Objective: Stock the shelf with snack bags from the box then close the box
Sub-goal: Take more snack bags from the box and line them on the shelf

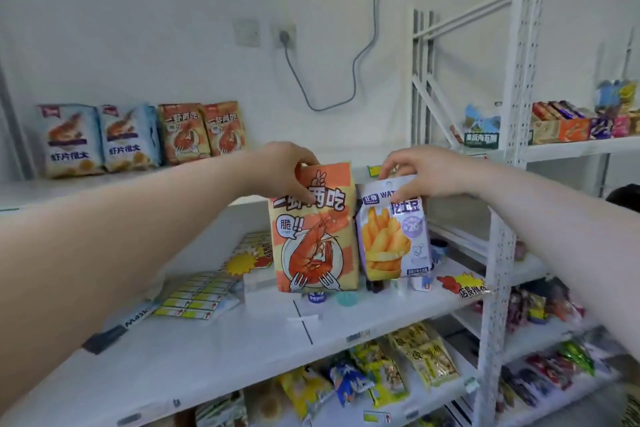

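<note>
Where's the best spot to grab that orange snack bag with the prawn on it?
Pinch the flat sealed top strip from above, as the left hand does: the orange prawn snack bag hangs upright, and its puffed body would likely slip or crush.

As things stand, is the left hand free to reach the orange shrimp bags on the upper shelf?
Likely yes: open air lies between the left hand and the shelved bags, though it grips another orange shrimp bag.
</note>
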